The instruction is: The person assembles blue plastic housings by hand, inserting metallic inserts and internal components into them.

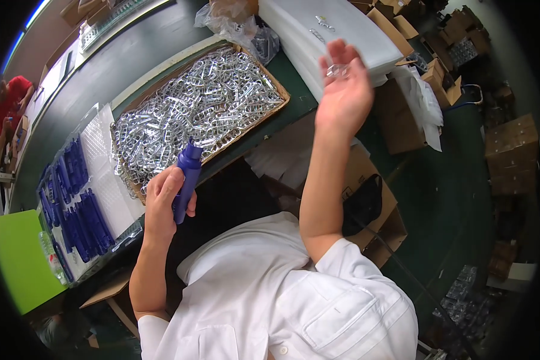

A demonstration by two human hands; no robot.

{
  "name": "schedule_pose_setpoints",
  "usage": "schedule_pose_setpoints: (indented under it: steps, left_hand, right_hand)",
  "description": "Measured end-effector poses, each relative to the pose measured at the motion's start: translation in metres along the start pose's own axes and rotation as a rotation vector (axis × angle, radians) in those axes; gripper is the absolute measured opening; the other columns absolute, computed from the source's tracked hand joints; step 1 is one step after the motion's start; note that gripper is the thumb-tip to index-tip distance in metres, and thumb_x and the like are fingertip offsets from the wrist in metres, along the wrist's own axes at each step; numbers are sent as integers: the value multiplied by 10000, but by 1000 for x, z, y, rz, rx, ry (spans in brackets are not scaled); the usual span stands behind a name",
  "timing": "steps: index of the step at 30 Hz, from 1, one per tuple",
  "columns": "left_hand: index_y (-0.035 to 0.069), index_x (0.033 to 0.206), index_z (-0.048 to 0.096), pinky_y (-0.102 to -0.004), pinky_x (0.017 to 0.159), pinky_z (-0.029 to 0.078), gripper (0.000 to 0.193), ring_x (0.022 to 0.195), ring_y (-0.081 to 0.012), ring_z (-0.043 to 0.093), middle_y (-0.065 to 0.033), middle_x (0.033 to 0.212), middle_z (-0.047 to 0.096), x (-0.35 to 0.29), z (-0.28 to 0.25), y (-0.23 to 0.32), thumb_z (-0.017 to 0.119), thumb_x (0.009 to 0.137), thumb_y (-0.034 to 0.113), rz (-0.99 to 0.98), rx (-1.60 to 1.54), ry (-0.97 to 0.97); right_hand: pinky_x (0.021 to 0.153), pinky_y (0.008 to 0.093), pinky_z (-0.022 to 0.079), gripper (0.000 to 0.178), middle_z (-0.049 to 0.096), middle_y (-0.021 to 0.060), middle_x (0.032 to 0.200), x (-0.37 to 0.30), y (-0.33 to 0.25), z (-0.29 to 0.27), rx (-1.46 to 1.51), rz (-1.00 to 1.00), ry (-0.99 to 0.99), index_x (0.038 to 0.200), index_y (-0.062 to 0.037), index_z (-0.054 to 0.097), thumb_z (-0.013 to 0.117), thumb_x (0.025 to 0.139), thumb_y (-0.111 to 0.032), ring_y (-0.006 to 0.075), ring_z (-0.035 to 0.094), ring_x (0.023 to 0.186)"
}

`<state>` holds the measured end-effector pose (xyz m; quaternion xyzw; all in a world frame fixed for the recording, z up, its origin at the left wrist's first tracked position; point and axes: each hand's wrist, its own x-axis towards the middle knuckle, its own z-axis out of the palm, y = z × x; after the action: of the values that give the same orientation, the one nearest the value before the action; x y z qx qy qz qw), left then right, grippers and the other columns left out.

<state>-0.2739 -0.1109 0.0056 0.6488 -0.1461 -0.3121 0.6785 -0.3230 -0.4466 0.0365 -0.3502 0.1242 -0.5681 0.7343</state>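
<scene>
My left hand (162, 201) is wrapped round a dark blue cylinder (188, 183), like a small flashlight body, with a narrower collar at its upper end. It is held nearly upright by the near edge of a shallow cardboard tray (284, 96) heaped with shiny silver metal clips (192, 102). Off to the right, my right hand (346, 96) is raised, palm up and slightly blurred. A small silver metal clip or two (337, 71) rests against its curled fingers. A few more loose clips (318, 35) lie on the white foam block (354, 24) just beyond.
Rows of blue plastic parts (78, 204) lie on bubble wrap (105, 162) at left, beside a bright green panel (21, 258). A clear plastic bag (264, 43) sits behind the tray. Cardboard boxes (513, 153) stand at right. A person in red (15, 99) is at far left.
</scene>
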Motion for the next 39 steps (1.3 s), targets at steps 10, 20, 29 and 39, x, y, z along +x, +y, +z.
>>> schedule_pose_setpoints:
  steps: [10,20,29,39]
  left_hand:
    - [29,894,613,-264,562,495,362,561,-128,600,-70,665,625,2,15,5,588,1080,339,-44,4,-50]
    - [4,1089,611,-246,638,516,323,744,-78,609,-28,854,633,-4,30,5,622,1090,327,-121,-57,-297]
    - [3,1006,658,-245,576,507,386,648,-87,607,-29,762,641,2,32,-5,674,1054,386,-153,11,-184]
    - [17,928,654,-249,562,511,420,620,-86,616,-34,727,647,12,30,-11,650,1069,413,-154,70,-139]
  right_hand:
    - [1126,335,423,371,695,151,1380,58,-24,-6,-609,-255,-235,1363,39,652,582,1064,-170,222,614,1322]
    - [1149,464,464,775,535,308,1523,-132,18,-7,64,821,-653,1523,37,482,416,1087,-601,417,561,1403]
    - [1035,509,539,671,700,248,1237,-175,40,-9,280,870,-506,1269,-3,640,374,1100,-596,393,682,1189]
    - [1140,525,459,601,667,211,1306,-187,43,8,452,921,-112,1231,-16,630,412,1100,-561,383,610,1293]
